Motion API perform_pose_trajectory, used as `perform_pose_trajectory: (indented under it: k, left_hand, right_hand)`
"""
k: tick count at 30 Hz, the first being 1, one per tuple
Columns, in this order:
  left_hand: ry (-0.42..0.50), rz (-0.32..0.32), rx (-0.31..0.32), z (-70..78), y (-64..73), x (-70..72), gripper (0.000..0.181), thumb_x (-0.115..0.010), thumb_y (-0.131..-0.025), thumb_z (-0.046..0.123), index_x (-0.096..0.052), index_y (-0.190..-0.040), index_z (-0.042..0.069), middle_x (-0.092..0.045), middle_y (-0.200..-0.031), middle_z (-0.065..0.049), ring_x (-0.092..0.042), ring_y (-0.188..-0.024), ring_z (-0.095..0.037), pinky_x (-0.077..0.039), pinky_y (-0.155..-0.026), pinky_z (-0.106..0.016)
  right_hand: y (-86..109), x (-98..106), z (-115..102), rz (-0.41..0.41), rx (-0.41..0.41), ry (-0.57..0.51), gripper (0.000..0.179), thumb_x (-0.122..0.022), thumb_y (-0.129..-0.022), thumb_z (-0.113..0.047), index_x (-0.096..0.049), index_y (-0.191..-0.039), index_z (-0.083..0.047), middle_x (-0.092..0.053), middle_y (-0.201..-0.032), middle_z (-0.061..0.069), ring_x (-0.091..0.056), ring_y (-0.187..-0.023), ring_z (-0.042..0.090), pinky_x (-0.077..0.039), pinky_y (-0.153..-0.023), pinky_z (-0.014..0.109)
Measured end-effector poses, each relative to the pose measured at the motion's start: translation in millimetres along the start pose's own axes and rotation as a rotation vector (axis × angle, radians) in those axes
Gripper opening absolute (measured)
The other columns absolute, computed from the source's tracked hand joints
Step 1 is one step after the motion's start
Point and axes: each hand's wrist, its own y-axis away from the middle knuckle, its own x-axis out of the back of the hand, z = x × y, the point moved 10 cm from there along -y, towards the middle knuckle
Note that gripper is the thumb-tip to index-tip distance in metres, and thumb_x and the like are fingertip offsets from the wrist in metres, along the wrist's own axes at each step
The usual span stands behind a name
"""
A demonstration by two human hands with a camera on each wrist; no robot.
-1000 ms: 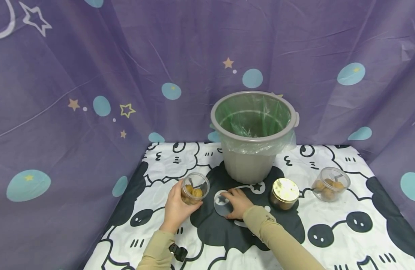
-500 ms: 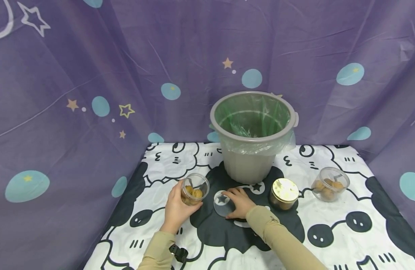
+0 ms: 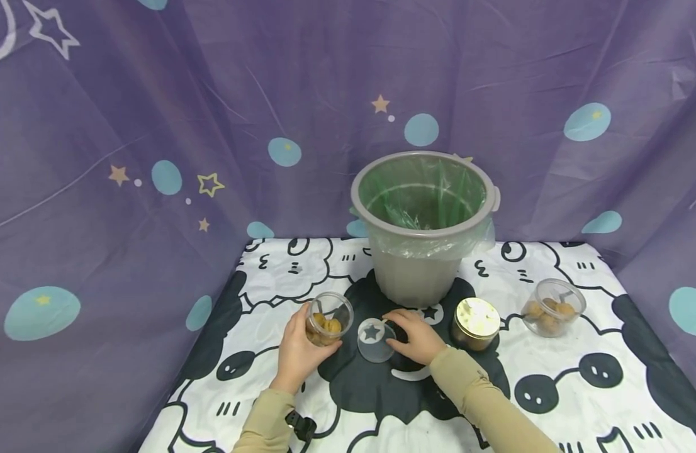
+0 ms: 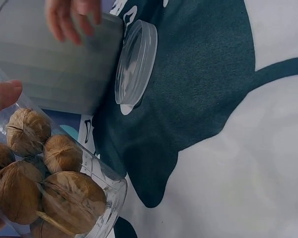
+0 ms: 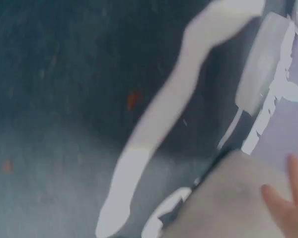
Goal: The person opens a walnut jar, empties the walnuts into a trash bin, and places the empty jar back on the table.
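My left hand [image 3: 297, 357] grips a clear plastic jar [image 3: 348, 327], fingers round one side and thumb across the other. Several walnuts [image 4: 72, 201] lie inside, seen closely in the left wrist view. To its right a round clear lid [image 3: 376, 350] rests flat on the black print of the cloth. Just beyond that lid's right edge is my right hand [image 3: 420, 338], fingers spread, holding nothing. In the left wrist view the lid [image 4: 138, 64] stands apart from the blurred right hand [image 4: 72, 19]. The right wrist view shows spread fingertips too, partly cut off.
A grey bin [image 3: 418, 270] with a green-tinted liner stands behind the lid. On the right are a gold-lidded jar [image 3: 477, 324] and another clear jar [image 3: 580, 308] of brown nuts. A purple curtain [image 3: 319, 75] hangs behind the patterned cloth [image 3: 257, 428].
My right hand has let go of the lid and drawn back slightly to the right. The lid stays on the cloth. My left hand still holds the jar of walnuts almost in place.
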Motion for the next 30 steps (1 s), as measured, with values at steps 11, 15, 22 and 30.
perform_pose_trajectory:
  k: [11, 15, 22, 30]
  left_hand:
    - [-0.023, -0.047, 0.028, -0.2, 3.2, -3.9, 0.099, -0.091, -0.056, 0.030, -0.041, -0.138, 0.005, -0.054, -0.127, -0.019, -0.053, -0.115, -0.037, -0.047, -0.095, -0.050]
    - [-0.025, -0.054, 0.035, 0.1, 3.6, -4.2, 0.099, -0.091, -0.056, 0.031, -0.041, -0.138, 0.006, -0.053, -0.127, -0.019, -0.053, -0.116, -0.036, -0.047, -0.095, -0.050]
    - [-0.024, -0.059, 0.037, 1.4, 3.0, -5.2, 0.099, -0.091, -0.056, 0.031, -0.041, -0.138, 0.005, -0.053, -0.128, -0.019, -0.052, -0.117, -0.036, -0.046, -0.096, -0.050]
    - [-0.032, -0.046, 0.021, 3.7, 2.7, -3.5, 0.100, -0.092, -0.055, 0.030, -0.042, -0.137, 0.004, -0.054, -0.127, -0.019, -0.053, -0.116, -0.036, -0.047, -0.095, -0.051]
  right_hand:
    - [8.7, 81.0, -28.0, 0.278, 0.206, 0.006, 0.043, -0.077, -0.075, -0.009, -0.062, -0.115, -0.010, -0.061, -0.112, 0.007, -0.059, -0.103, 0.024, -0.052, -0.084, 0.039]
    - [9.9, 101.4, -37.4, 0.339, 0.259, -0.018, 0.034, -0.072, -0.081, -0.013, -0.062, -0.114, -0.009, -0.061, -0.110, 0.007, -0.058, -0.101, 0.023, -0.050, -0.084, 0.033]
    - [12.6, 129.3, -60.4, 0.423, 0.360, -0.052, 0.033, -0.055, -0.094, -0.032, -0.064, -0.110, -0.005, -0.062, -0.106, 0.010, -0.058, -0.097, 0.023, -0.044, -0.089, 0.020]
    - [7.8, 167.6, -78.1, 0.503, 0.444, -0.055, 0.041, -0.051, -0.095, -0.035, -0.063, -0.109, 0.001, -0.062, -0.104, 0.016, -0.058, -0.096, 0.029, -0.041, -0.095, 0.019]
